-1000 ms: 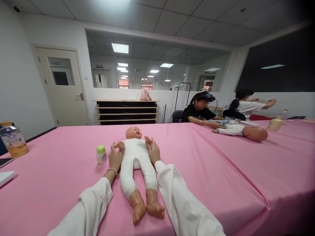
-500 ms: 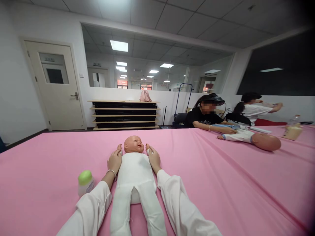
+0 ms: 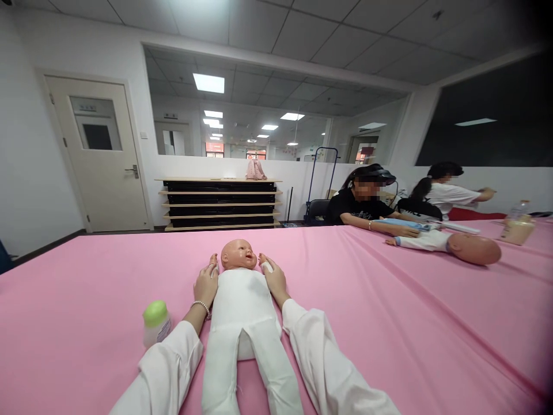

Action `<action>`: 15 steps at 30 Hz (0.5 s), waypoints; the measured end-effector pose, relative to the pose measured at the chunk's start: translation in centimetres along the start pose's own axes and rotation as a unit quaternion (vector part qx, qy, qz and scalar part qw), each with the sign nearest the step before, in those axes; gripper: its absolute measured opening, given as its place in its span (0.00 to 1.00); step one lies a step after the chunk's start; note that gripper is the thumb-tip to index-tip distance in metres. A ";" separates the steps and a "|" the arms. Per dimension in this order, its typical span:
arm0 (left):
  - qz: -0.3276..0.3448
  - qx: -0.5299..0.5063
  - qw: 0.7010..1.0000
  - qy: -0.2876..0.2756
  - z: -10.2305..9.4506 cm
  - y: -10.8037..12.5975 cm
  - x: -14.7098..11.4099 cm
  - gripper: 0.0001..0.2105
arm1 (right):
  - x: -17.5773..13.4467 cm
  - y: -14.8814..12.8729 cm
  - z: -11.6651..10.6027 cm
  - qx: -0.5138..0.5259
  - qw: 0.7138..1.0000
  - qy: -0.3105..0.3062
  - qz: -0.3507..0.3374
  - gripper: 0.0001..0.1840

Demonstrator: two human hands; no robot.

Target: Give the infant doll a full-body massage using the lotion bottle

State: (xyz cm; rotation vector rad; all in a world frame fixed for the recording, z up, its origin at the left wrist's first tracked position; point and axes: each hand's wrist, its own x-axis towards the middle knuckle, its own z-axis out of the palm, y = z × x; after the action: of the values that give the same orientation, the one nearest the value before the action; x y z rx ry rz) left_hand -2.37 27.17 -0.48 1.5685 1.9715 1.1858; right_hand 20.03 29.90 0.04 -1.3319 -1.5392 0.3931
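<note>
A baby doll [image 3: 244, 297] with a white cloth body and a bare plastic head lies on its back on the pink-covered table [image 3: 86, 334]. Its head points away from me, its face turned to the right. Both doll arms are raised beside the head. My left hand [image 3: 206, 284] is closed around the arm on the left, with the small plastic hand poking out above my fingers. On the other side, my right hand [image 3: 275, 279] holds the other arm near the wrist. Left of my left forearm stands a white bottle with a green cap [image 3: 156, 323], partly hidden by my sleeve.
Across the table to the right, a person in black [image 3: 363, 202] handles a second doll [image 3: 470, 248] and blue cloth. A bottle of pale yellow liquid [image 3: 517, 229] stands beyond it. Another person in white [image 3: 449, 193] sits behind. Stacked boards [image 3: 220, 202] stand at the wall.
The doll, my hands and the green-capped bottle sit slightly farther right in view; my grip on the doll's arms looks the same. The person in white has shifted their arms.
</note>
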 end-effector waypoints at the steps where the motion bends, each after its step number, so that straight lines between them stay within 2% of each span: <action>1: 0.009 -0.006 1.000 0.008 0.1 -0.1 0.0 0.21 | 0.0 0.0 0.0 -0.003 1.000 0.008 -0.002 0.24; 5: 0.060 -0.022 0.994 0.087 0.0 0.0 -0.4 0.22 | -0.3 -0.5 0.0 -0.011 0.997 0.070 -0.016 0.31; 9: 0.104 -0.021 0.980 0.168 -0.4 0.3 -1.1 0.27 | -0.9 -1.1 -0.3 -0.005 0.994 0.092 -0.059 0.33; 12: 0.129 -0.021 0.973 0.190 -0.9 0.3 -1.9 0.30 | -1.7 -1.6 -0.7 -0.013 0.987 0.106 -0.122 0.38; 15: 0.147 -0.016 0.972 0.185 -1.6 0.2 -3.2 0.32 | -3.0 -2.3 -1.3 -0.041 0.984 0.103 -0.137 0.44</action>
State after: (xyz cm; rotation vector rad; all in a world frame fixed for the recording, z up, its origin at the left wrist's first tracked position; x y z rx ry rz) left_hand -2.35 23.55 -0.06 1.7706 1.9647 1.7278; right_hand 19.52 26.01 0.96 -1.1635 -1.5482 0.0175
